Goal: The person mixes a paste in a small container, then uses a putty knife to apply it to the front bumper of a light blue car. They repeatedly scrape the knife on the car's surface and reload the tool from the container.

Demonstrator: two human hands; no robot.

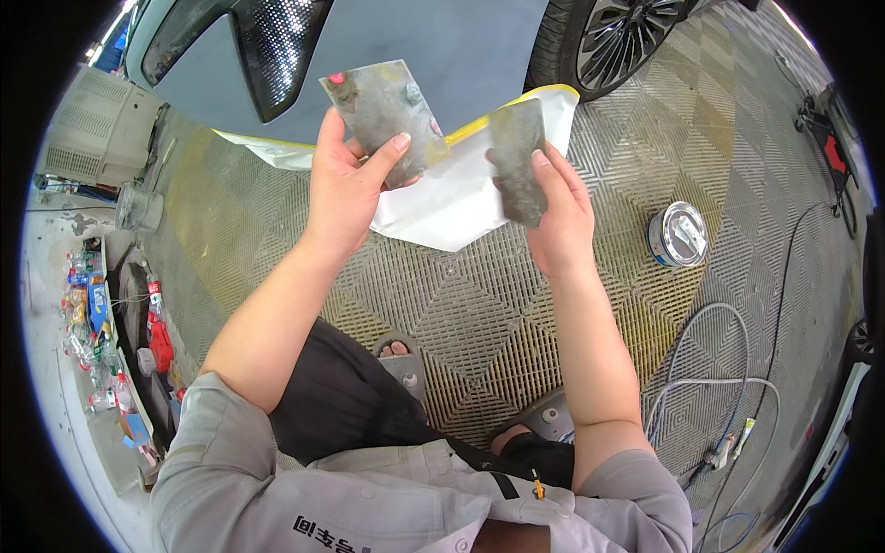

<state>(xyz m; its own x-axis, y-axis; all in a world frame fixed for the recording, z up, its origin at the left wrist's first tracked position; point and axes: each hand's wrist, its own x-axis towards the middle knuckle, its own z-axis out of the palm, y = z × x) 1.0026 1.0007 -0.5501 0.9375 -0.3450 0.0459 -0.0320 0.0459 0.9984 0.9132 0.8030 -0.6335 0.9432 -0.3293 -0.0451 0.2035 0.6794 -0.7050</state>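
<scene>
In front of the car, my left hand (359, 170) is closed on a flat grey putty plate (387, 115), tilted up. A red dab and grey smears mark its upper part. My right hand (564, 207) grips a smaller flat putty scraper (518, 157), thumb on its face; dark smears run down that face. The two plates are apart, side by side. Behind them white masking paper (442, 207) with a yellow tape edge hangs from the lower edge of the blue-grey car bumper (387, 37).
A tin (678, 235) stands on the grated floor (452, 313) at right. Hoses (742, 341) coil beyond it, near a small tube (743, 437). Bottles crowd a shelf (101, 341) at left. A car wheel (627, 41) is at the top.
</scene>
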